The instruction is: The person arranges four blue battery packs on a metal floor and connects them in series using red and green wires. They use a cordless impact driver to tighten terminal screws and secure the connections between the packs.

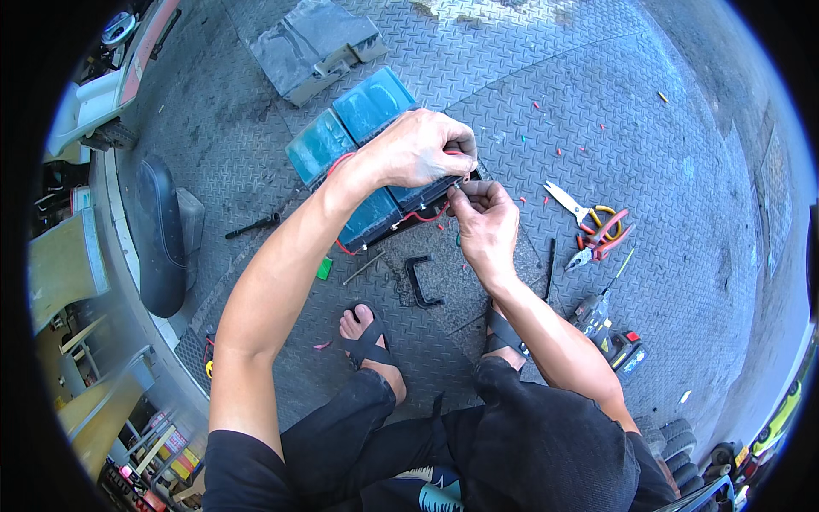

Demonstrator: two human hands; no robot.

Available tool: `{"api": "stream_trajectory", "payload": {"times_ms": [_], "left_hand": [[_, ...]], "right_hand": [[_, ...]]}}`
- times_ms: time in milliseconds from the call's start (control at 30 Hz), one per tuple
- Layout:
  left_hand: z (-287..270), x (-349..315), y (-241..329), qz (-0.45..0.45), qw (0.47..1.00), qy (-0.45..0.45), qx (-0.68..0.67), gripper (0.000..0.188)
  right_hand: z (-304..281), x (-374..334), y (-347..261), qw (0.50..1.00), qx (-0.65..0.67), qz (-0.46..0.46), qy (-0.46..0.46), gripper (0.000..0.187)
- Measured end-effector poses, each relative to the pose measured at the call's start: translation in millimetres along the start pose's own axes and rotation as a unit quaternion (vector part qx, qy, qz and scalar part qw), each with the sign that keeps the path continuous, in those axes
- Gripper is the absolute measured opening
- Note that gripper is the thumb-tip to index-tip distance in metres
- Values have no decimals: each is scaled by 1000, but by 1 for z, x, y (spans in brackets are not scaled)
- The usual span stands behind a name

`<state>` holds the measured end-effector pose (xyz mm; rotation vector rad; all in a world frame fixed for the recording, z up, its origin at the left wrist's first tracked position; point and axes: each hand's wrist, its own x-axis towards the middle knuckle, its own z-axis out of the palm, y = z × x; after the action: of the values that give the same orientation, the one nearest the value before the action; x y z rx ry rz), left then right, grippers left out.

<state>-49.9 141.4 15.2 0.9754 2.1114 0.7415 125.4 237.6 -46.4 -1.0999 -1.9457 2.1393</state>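
A block of several teal batteries [320, 145] sits on the floor plate in front of me, with red wires [416, 217] looping along its near side. Over its right end, my left hand [426, 147] is closed, thumb and fingers pinched together beside a bit of red wire; what lies between them is hidden. Just below and to the right, my right hand [488, 224] pinches at the batteries' near right corner. Its fingertips meet a small metal part too tiny to name. The two hands' fingertips nearly touch.
Near my feet lie a black C-shaped bracket [417, 282] and a long bolt [364, 267]. Yellow-handled scissors [565, 201], red-handled pliers [600, 247] and a cordless drill [595, 317] lie to the right. A grey plastic cover [299, 43] and black seat [160, 239] are left.
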Motion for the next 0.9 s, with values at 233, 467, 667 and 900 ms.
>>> {"api": "stream_trajectory", "payload": {"times_ms": [233,467,667,900], "left_hand": [[7,0,-6,9,998,27,-58,24],[6,2,-9,13,995,32,-97,23],[4,2,-9,9,996,18,-84,25],[7,-1,-9,108,994,24,26,25]], "right_hand": [[1,-1,0,999,12,-40,-20,21],[-3,2,5,981,155,73,-89,24],[-1,-1,7,997,70,-11,-20,19],[-14,-9,13,997,44,-32,48,19]]}}
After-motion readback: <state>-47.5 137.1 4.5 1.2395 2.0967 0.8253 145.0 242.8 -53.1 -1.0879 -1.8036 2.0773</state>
